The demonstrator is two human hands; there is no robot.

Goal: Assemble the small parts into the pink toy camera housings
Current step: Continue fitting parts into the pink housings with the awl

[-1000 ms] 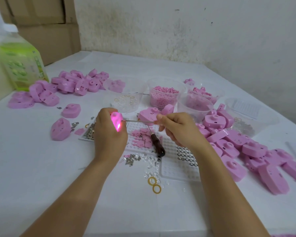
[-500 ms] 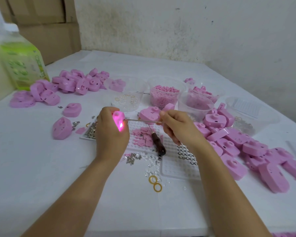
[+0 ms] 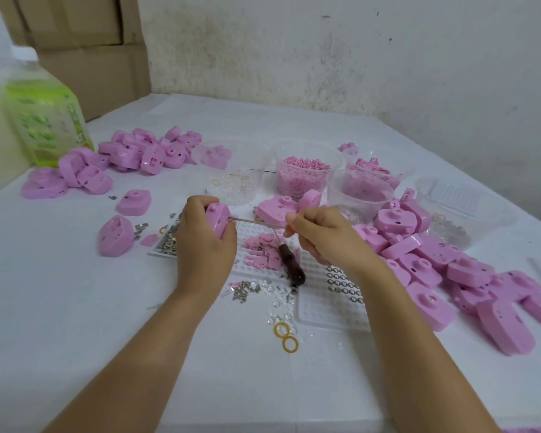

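Left hand (image 3: pixel 205 245) curled tight round one pink housing (image 3: pixel 218 218), held up over the left end of the white dimpled tray (image 3: pixel 325 310). The fingers hide most of the housing. Right hand (image 3: pixel 322 235) pinches a thin metal rod (image 3: pixel 253 222) between thumb and fingers. The rod lies level and its tip meets the housing's right face; can't tell if it goes into a hole.

Under the hands, on the tray: loose pink bits and a dark-handled tool (image 3: pixel 291 265). Two yellow rings (image 3: pixel 289 343) lie on the white table (image 3: pixel 107 339) near the tray's front edge.

Big heap of housings (image 3: pixel 450 276) to the right, partly behind the right wrist, and another heap (image 3: pixel 138 154) back left. Clear cups sit behind the hands, one full of pink beads (image 3: pixel 303 176). Green bottle (image 3: pixel 44 120) far left, cardboard boxes (image 3: pixel 85 42) behind it.
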